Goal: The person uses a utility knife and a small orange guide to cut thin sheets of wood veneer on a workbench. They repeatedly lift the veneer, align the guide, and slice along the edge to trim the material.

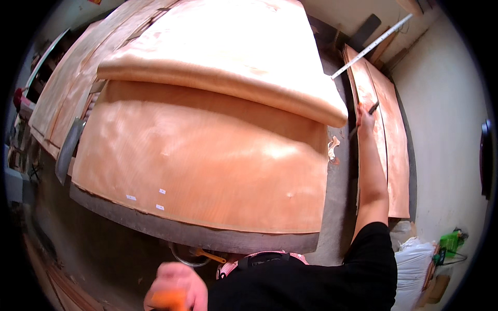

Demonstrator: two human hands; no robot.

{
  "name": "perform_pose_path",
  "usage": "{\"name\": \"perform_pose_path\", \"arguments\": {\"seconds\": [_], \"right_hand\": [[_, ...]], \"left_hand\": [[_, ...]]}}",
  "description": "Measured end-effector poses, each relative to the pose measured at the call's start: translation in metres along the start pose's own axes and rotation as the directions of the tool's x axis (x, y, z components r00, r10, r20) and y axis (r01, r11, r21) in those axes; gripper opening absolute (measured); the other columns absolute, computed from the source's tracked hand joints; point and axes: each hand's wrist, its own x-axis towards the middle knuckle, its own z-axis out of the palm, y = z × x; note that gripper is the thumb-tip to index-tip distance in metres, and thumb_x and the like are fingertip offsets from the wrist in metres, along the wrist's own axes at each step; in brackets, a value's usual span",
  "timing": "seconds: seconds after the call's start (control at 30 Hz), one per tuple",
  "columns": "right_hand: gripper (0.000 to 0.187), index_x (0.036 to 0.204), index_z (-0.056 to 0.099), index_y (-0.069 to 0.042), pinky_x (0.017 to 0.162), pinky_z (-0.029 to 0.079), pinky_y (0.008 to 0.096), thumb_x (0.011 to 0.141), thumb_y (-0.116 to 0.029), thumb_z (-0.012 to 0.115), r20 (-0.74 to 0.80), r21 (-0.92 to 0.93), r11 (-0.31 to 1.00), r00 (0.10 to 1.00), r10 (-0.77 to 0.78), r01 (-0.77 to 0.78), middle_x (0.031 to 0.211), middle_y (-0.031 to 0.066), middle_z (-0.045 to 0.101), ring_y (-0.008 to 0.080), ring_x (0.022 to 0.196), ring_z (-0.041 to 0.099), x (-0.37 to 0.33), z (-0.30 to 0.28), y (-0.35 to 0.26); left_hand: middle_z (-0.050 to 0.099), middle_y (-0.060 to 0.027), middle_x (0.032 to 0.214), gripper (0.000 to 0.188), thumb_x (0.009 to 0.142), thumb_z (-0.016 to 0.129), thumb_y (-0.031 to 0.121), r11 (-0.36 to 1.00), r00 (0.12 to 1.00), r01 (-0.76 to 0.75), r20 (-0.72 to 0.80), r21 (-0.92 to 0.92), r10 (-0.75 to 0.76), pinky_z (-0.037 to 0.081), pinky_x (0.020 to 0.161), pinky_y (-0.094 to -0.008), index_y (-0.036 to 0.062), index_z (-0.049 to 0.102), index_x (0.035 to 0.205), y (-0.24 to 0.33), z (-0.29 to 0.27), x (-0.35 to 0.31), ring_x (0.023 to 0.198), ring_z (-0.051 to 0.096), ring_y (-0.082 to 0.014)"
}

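Near curled veneer — left grip around orange object, right grip around dark stick.

From here I see a flat wood sheet on a dark bench, with a second sheet curled back over its far part. Three small white labels sit toward its near left corner. Just off its near edge, the person's left hand, blurred, grips something orange. Off its right side, the right hand holds a small dark tool; a white ruler slants past its far right corner.
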Motion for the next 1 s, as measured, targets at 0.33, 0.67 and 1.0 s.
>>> {"name": "perform_pose_path", "arguments": {"seconds": [0.33,0.67,1.0], "right_hand": [[0.020,0.086,0.059,-0.002,0.032,0.025,0.0244,0.080,-0.021,0.056,-0.269,0.062,0.971,0.941,-0.206,0.230,0.048,-0.0024,0.040,0.0084,0.035,0.035,0.084,0.049,-0.093],[0.030,0.104,0.052,-0.001,0.039,0.019,0.0135,0.086,-0.024,0.047,0.489,0.454,0.891,0.835,-0.254,0.005,0.077,-0.0026,0.053,0.0005,0.047,0.026,0.025,0.021,-0.108],[0.015,0.088,0.056,-0.004,0.037,0.021,0.0190,0.082,-0.016,0.050,0.096,0.304,0.904,0.934,-0.344,0.301,0.061,-0.0012,0.050,0.0060,0.038,0.027,0.080,-0.032,-0.087]], "left_hand": [[0.050,-0.0172,0.109,0.040,0.080,0.052,0.029,0.547,0.120,0.577,0.599,0.607,-0.792,0.042,0.081,-0.0345,0.0013,0.050,0.110,-0.017,0.014,-0.153,0.098,0.051,-0.0307],[0.054,-0.0143,0.096,0.032,0.082,0.050,0.022,0.338,-0.040,0.772,0.572,0.538,-0.819,0.044,0.071,-0.0301,0.0031,0.050,0.108,-0.019,0.036,-0.168,0.084,0.055,-0.0266],[0.055,-0.0146,0.088,0.027,0.080,0.052,0.019,0.374,-0.060,0.693,0.566,0.616,-0.822,0.044,0.069,-0.0314,0.0043,0.054,0.103,-0.010,0.019,-0.165,0.080,0.054,-0.0287]]}}
